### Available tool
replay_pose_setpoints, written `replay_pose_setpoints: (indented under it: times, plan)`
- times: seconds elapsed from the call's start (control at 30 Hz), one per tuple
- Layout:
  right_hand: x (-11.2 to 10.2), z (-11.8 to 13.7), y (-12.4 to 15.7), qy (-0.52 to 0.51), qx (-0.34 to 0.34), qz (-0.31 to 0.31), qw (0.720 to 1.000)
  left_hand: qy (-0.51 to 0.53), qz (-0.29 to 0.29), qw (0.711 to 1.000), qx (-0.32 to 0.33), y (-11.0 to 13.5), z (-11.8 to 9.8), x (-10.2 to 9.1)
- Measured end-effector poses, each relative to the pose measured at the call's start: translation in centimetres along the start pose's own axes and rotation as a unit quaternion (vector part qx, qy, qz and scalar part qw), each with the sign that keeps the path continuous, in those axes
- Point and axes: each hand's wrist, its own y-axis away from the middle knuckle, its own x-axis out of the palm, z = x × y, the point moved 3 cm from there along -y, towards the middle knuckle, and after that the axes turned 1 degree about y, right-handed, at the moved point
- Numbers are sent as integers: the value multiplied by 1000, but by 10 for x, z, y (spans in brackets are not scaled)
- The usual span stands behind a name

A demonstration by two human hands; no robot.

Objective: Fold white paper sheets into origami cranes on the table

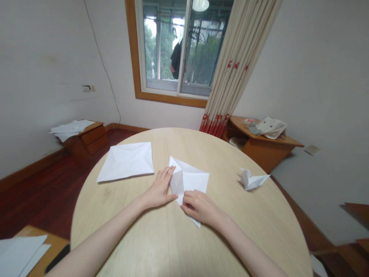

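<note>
A partly folded sheet of white paper (196,181) lies on the round wooden table (184,142), with creases and a raised flap on its left side. My left hand (161,188) rests at the paper's left edge, fingers stretched out over the flap and thumb near the lower fold. At the lower part of the paper, my right hand (198,206) has its fingers curled and pressed together on the edge. A narrow tip of paper sticks out beneath that hand. What exactly its fingertips pinch is partly hidden.
A folded white paper bird (253,181) stands at the table's right. Toward the left lies a stack of white paper (128,159). Beyond the table are a small drawer cabinet (92,138) and a corner desk (259,146) with a cloth bag (271,127).
</note>
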Motion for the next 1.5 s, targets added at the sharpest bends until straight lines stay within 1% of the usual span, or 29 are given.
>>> replay_pose_setpoints:
  times: [0.3,0.6,0.9,1.1,1.27,1.4,1.5]
  plan:
    - [-3,-5,12,-100,11,-3,995,-4,3,1000,6,1,5,3]
    - [-4,-11,20,-188,21,27,982,2,8,1000,-2,0,6,3]
    - [-7,-15,23,-235,44,69,968,7,14,1000,-10,0,5,2]
    - [-10,-15,26,-275,36,89,957,8,14,1000,-12,0,4,1]
    - [-12,-15,27,-312,43,112,942,11,19,1000,-22,0,4,0]
    - [-15,-15,28,-323,41,115,939,12,18,1000,-22,0,3,0]
    - [-16,-17,28,-328,69,105,936,9,18,1000,-15,0,3,0]
